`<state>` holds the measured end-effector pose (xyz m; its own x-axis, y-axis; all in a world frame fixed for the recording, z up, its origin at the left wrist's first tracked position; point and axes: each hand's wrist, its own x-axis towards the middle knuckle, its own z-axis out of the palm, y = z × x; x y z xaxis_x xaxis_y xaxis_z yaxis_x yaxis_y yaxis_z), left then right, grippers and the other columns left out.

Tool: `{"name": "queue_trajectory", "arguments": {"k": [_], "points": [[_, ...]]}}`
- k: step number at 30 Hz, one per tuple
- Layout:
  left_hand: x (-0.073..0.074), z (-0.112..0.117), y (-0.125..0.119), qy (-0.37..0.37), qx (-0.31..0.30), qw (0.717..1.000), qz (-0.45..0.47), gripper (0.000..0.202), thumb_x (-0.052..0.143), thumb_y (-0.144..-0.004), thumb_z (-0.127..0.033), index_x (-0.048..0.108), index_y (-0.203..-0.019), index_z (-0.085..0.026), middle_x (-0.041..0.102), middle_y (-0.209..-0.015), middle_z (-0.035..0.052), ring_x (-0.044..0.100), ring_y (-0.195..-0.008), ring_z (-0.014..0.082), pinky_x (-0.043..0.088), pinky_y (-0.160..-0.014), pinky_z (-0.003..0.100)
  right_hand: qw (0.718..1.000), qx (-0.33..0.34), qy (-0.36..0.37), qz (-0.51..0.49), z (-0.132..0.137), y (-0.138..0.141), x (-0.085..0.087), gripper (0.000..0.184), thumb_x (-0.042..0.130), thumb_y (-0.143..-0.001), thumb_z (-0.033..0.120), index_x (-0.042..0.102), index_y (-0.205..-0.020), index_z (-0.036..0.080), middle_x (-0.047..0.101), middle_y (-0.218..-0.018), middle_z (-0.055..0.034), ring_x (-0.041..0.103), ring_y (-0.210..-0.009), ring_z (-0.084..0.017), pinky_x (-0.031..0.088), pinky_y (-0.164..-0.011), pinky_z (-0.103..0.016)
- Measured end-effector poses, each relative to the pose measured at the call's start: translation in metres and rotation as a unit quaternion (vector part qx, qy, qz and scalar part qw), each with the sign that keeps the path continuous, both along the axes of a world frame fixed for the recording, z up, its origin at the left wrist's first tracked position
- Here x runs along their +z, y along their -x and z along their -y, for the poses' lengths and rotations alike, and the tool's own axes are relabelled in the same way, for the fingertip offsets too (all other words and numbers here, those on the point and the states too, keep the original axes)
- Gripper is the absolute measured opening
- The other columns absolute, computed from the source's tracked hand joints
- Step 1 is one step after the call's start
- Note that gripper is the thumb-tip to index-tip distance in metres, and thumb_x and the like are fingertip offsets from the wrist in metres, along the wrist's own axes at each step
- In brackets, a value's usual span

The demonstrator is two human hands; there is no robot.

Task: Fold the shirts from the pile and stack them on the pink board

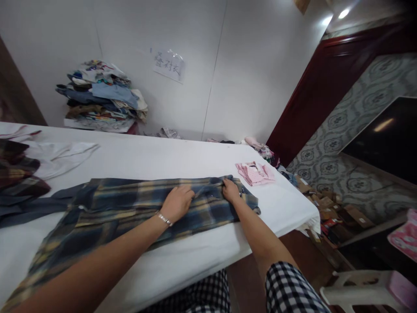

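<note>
A blue and yellow plaid shirt lies spread across the white table. My left hand rests on the shirt near its middle, fingers curled down on the cloth. My right hand pinches the fabric at the shirt's right end, close to the collar. A silver bracelet sits on my left wrist.
A folded pink garment lies at the table's right end. White cloth and dark plaid clothes sit at the left. A tall clothes pile stands by the wall. Boxes and a plastic stool are on the floor at right.
</note>
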<state>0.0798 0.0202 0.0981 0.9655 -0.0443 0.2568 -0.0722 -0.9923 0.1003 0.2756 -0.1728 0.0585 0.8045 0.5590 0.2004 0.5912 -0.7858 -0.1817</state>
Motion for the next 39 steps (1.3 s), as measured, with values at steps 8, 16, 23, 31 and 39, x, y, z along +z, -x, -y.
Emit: {"name": "queue_trajectory", "arguments": {"k": [8,16,23,31,39], "points": [[-0.019,-0.019,0.020,0.084,-0.028,0.992,-0.087,0.024,0.045,-0.089,-0.027,0.065,-0.099,-0.019,0.064,-0.096,0.0066,0.060,-0.093,0.0203,0.044,-0.082,0.033,0.999,-0.028,-0.019,-0.018,0.008,-0.004,0.006,0.041,0.038,-0.088,0.016,0.060,-0.121,0.022,0.057,-0.132,-0.0026,0.047,-0.123,-0.014,0.033,-0.104,-0.024],[-0.028,-0.018,0.030,0.117,-0.029,0.991,-0.050,0.030,0.045,-0.090,-0.033,0.065,-0.108,-0.020,0.062,-0.095,0.0067,0.058,-0.092,0.0202,0.044,-0.083,0.035,0.975,-0.204,-0.016,-0.090,0.060,-0.052,0.029,0.056,0.036,-0.091,0.048,0.062,-0.119,0.008,0.060,-0.124,-0.0195,0.057,-0.114,-0.027,0.042,-0.093,-0.034],[-0.024,-0.014,0.034,0.109,-0.027,0.993,-0.036,0.029,0.042,-0.090,-0.029,0.067,-0.104,-0.022,0.060,-0.097,0.0065,0.057,-0.090,0.0187,0.044,-0.083,0.033,0.962,-0.251,-0.034,-0.107,0.064,-0.058,0.023,0.042,0.045,-0.086,0.040,0.067,-0.114,0.017,0.067,-0.115,-0.0136,0.062,-0.107,-0.026,0.046,-0.084,-0.031],[-0.025,-0.014,0.033,0.077,-0.029,0.996,-0.038,0.028,0.042,-0.090,-0.027,0.067,-0.101,-0.021,0.061,-0.097,0.0071,0.057,-0.089,0.0199,0.045,-0.081,0.036,0.953,-0.283,-0.062,-0.091,0.081,-0.051,0.011,0.044,0.042,-0.086,0.043,0.067,-0.115,0.020,0.069,-0.109,-0.0112,0.064,-0.101,-0.026,0.047,-0.081,-0.032],[-0.032,-0.004,0.024,0.067,-0.028,0.996,0.045,0.045,0.042,-0.090,-0.041,0.053,-0.128,-0.020,0.049,-0.139,0.0121,0.044,-0.128,0.0264,0.035,-0.105,0.046,0.972,-0.212,-0.073,-0.071,0.074,-0.047,0.027,0.053,0.038,-0.089,0.047,0.056,-0.127,0.015,0.062,-0.122,-0.0131,0.057,-0.114,-0.025,0.042,-0.094,-0.033]]}}
